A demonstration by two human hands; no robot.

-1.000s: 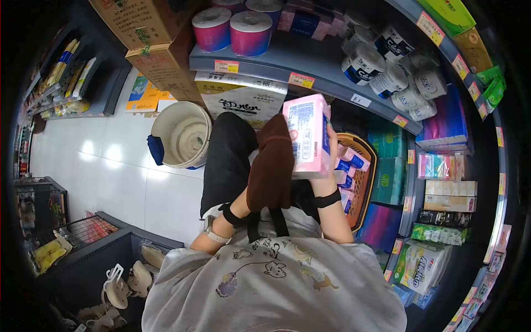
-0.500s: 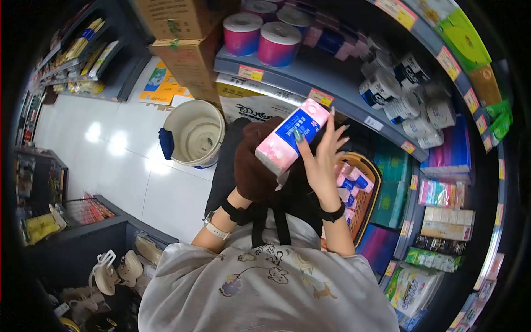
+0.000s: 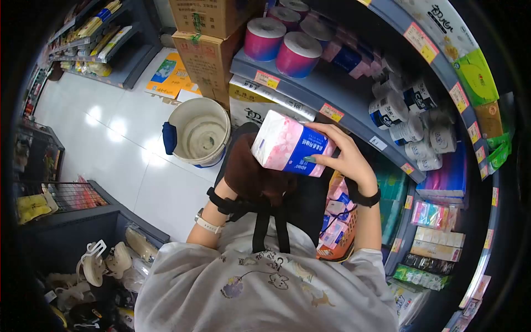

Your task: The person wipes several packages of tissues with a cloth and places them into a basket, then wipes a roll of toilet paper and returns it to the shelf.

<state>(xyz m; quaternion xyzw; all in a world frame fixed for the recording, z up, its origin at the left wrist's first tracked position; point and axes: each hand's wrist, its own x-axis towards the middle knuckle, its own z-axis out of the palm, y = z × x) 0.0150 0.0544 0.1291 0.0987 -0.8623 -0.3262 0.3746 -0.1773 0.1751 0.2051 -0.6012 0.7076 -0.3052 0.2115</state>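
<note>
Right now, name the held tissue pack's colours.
The tissue pack is pink and white with a blue band, seen in the head view.

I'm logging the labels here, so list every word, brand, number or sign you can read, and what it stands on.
"C&S": on white wrapped rolls on the shelf.
"初": on the white-and-yellow package below that shelf; its other lettering isn't certain.
Too small or blurred to read surely: the pink-and-blue tissue pack in the right hand, price tags, cardboard cartons, shirt lettering and remaining goods.
</note>
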